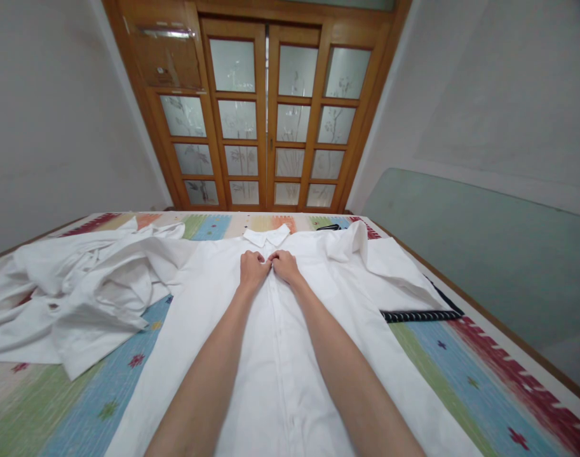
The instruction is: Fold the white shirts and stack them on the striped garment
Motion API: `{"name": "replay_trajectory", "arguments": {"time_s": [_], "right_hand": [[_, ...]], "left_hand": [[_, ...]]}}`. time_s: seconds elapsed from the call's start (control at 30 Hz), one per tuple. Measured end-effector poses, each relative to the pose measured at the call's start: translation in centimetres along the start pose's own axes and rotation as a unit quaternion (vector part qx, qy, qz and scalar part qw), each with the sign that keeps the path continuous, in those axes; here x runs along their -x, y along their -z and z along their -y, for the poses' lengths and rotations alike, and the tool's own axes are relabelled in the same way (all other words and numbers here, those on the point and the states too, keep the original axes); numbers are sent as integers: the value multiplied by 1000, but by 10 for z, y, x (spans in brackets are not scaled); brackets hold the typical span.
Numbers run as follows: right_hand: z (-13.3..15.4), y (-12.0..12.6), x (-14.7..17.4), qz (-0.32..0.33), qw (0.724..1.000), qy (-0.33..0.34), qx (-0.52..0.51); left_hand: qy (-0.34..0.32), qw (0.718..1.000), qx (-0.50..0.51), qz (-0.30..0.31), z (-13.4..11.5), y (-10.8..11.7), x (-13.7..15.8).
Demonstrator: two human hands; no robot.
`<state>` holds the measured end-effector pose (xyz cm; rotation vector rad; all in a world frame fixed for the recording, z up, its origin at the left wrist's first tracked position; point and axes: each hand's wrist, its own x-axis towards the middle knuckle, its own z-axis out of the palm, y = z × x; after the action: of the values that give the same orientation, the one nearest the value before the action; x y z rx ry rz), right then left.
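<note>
A white collared shirt [213, 317] lies spread out, front side up, with its collar [267, 237] at the far end and its button placket running down the middle toward me. Just below the collar, my left hand [255, 268] pinches the placket, fingers curled in. Beside it my right hand [284, 265] grips the same spot, its fingertips meeting those of the left. Any button between the fingertips is hidden. On the right, the shirt's sleeve [389, 270] is bunched near the shoulder and lies outward.
Crumpled white cloth [89, 292] is heaped at the left. A black item with white stripes [418, 315] shows under the right sleeve, and another dark piece [332, 226] lies beyond the shoulder. Beneath is a colourful striped cover [461, 368]. A pale green panel [461, 241] borders the right; wooden glass doors [265, 117] stand ahead.
</note>
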<state>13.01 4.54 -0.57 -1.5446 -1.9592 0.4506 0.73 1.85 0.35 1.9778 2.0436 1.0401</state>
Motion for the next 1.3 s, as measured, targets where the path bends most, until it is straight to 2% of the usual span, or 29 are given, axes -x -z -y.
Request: {"name": "replay_trajectory", "arguments": {"time_s": [0.3, 0.5, 0.73, 0.93, 1.13, 1.3], "right_hand": [[0, 0, 0, 1, 1000, 0, -1], [3, 2, 2, -1, 1000, -4, -4], [-1, -2, -2, -10, 1000, -2, 0], [-2, -2, -2, -20, 1000, 5, 4], [0, 0, 0, -10, 1000, 5, 19], [1, 1, 0, -10, 1000, 1, 25]], "left_hand": [[-19, 998, -61, 22, -3, -5, 2], [-4, 995, -103, -20, -8, -9, 6], [-4, 993, -113, 22, -12, -6, 7], [-10, 991, -132, 26, -12, -6, 7], [-37, 993, -112, 21, -7, -9, 6], [-34, 999, -32, 22, 0, -8, 2]]}}
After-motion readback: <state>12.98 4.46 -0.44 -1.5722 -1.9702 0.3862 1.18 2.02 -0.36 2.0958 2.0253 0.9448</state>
